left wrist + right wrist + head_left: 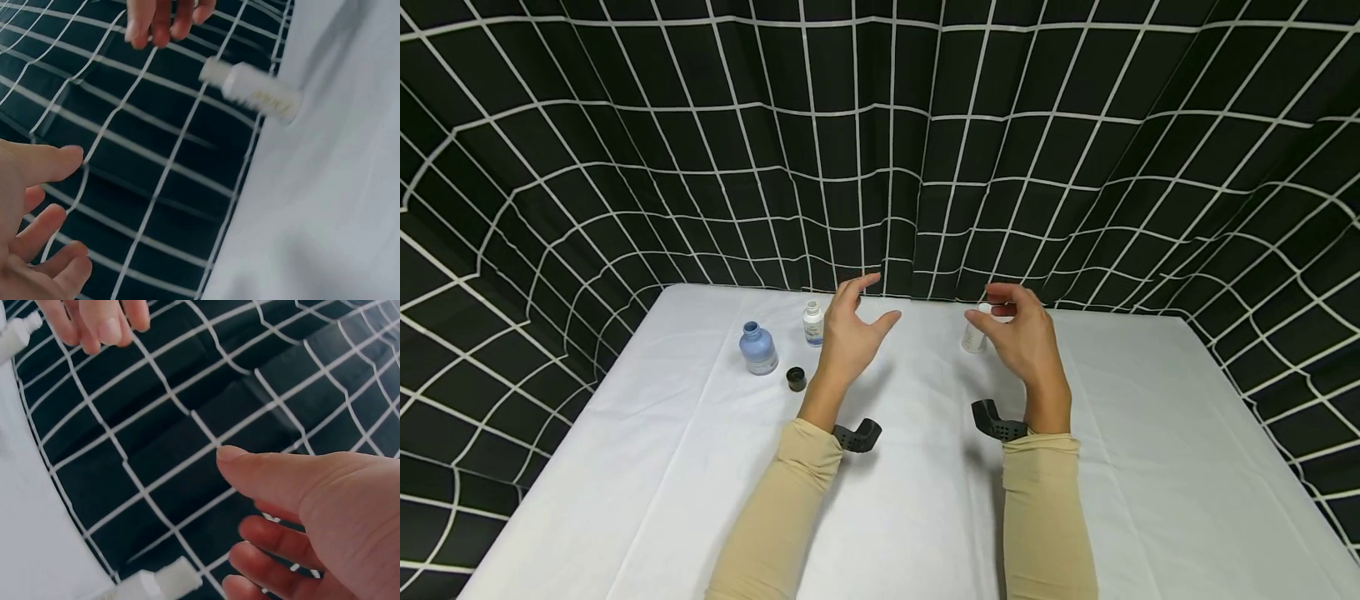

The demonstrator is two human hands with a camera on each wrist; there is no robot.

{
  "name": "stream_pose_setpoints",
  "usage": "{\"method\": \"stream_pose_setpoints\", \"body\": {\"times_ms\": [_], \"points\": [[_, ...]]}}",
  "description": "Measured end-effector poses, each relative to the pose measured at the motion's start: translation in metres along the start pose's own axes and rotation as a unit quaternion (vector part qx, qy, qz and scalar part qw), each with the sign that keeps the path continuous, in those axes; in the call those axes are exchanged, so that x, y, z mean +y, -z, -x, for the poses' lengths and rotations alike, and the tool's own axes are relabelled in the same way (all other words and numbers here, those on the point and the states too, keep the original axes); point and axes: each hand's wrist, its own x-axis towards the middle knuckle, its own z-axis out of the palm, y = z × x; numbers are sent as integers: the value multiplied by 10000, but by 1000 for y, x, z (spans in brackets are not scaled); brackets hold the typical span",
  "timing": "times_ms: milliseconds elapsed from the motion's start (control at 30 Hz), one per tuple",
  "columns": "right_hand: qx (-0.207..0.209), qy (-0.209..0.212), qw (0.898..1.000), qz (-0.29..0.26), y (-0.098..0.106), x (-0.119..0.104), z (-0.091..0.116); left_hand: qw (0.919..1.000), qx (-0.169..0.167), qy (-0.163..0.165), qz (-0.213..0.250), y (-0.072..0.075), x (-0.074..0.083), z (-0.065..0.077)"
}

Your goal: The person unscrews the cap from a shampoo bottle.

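Both hands hover over the white table with thumb and fingers spread apart and nothing between them. My left hand (852, 333) is just right of a small white bottle (813, 327) with a bare neck. Farther left stand a blue bottle (759, 353), also uncapped, and a small black cap (796, 380). My right hand (1022, 337) is above and in front of a white capped bottle (973, 340), partly covering it in the head view. In the left wrist view, this capped bottle (259, 90) stands apart from the right fingertips (181, 28).
A white cloth covers the table (917, 500). Behind it and along both sides hangs a black curtain (910, 150) with a white grid. A dark wrist mount (859, 436) sits on the left wrist, another wrist mount (996, 421) on the right.
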Motion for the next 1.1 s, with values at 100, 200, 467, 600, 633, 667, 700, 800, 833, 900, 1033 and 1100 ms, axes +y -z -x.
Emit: {"method": "stream_pose_setpoints", "body": {"times_ms": [100,200,467,600,633,667,700,800,833,900,1033,1100], "points": [[282,-69,9996,-54,-1,7,-2,9994,-333,-24,-88,-15,2,0],[443,-118,9989,-113,-2,14,-4,9973,-697,-7,-228,-32,3,-2],[348,-403,9984,-199,-13,26,-12,9905,-1319,335,-192,-74,-4,-10],[278,-502,9981,-235,-18,30,-15,9879,-1477,463,-85,-93,-7,-12],[261,-522,9981,-221,-18,31,-16,9873,-1517,476,-70,-98,-8,-13],[253,-536,9980,-218,-19,33,-16,9867,-1553,481,-54,-103,-9,-13],[246,-564,9979,-222,-20,34,-17,9861,-1586,486,-36,-107,-10,-14],[190,-651,9974,-234,-22,38,-18,9834,-1721,570,18,-118,-14,-14],[163,-681,9973,-240,-23,39,-18,9820,-1783,615,40,-121,-15,-14],[131,-749,9968,-247,-25,41,-18,9794,-1905,669,42,-127,-16,-13],[141,-723,9971,-206,-26,42,-18,9751,-2104,692,152,-137,-16,-11],[191,-666,9974,-177,-27,42,-17,9736,-2162,700,228,-141,-15,-10]]}}
